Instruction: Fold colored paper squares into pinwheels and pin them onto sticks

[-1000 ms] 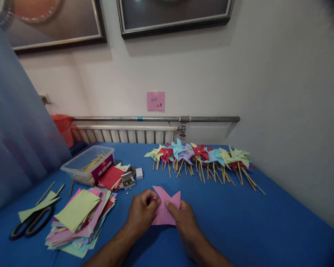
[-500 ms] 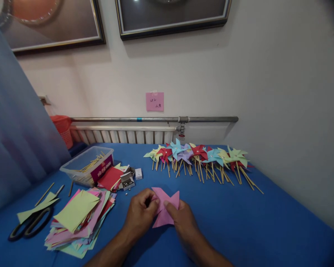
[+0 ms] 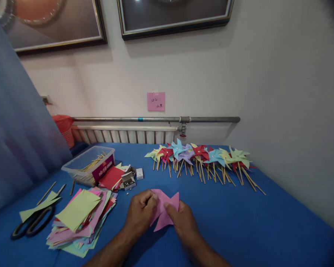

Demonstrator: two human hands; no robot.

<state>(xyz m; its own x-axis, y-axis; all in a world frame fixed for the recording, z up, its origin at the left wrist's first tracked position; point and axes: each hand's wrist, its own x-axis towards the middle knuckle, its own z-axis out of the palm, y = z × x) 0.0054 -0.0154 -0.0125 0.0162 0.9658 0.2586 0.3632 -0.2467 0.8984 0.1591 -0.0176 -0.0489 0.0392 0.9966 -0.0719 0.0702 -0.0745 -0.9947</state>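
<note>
A pink paper square with cut corners [image 3: 167, 218] is held between both hands above the blue table. My left hand [image 3: 141, 209] is closed on its left side, thumb against curled fingers; what lies under the fingertips is hidden. My right hand [image 3: 182, 220] grips the right side, thumb flat on top near the paper's middle and fingers beneath. Pointed flaps stick out at the top right and bottom. Just beyond my left hand stands an open small box of metal pins [image 3: 128, 182], with a couple of loose pins beside it.
Finished paper pinwheels on sticks [image 3: 200, 152] line the back right. At left are a stack of coloured paper [image 3: 78, 211], black-handled scissors [image 3: 40, 222] under a green paper piece, and a clear plastic tub [image 3: 86, 159] of sticks. A radiator [image 3: 122, 135] runs along the wall.
My left hand has shifted slightly on the pink paper, and its left part now bends down more under the fingers. My right hand keeps its grip. The view has moved slightly.
</note>
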